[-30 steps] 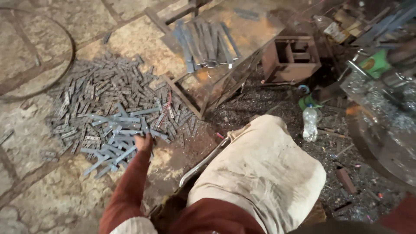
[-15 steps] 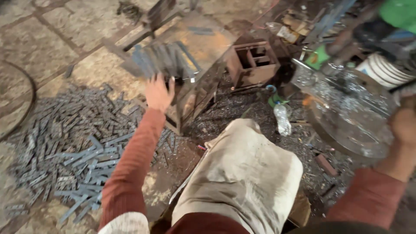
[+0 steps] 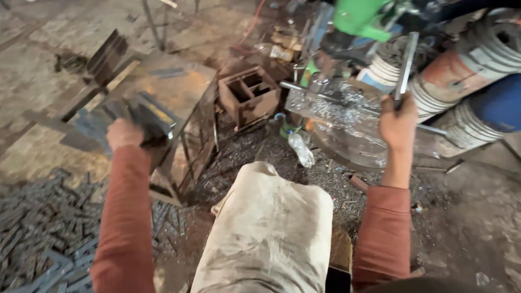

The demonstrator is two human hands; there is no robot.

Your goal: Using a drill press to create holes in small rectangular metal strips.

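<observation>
Reaching across the rusty table [image 3: 179, 87], the left hand [image 3: 124, 133] lay on the stack of grey metal strips [image 3: 144, 116], fingers curled over its near end though blur hid the grip; the right hand [image 3: 398, 122] had closed around a thin upright rod [image 3: 406, 65] at the green machine [image 3: 361, 16]; lifting only a few flat, hard-edged strips squarely seemed wisest; more strips [image 3: 38, 233] littered the floor.

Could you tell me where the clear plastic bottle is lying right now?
The plastic bottle lies on the littered floor at centre, just beyond the person's knee, below the rusty box.
</observation>
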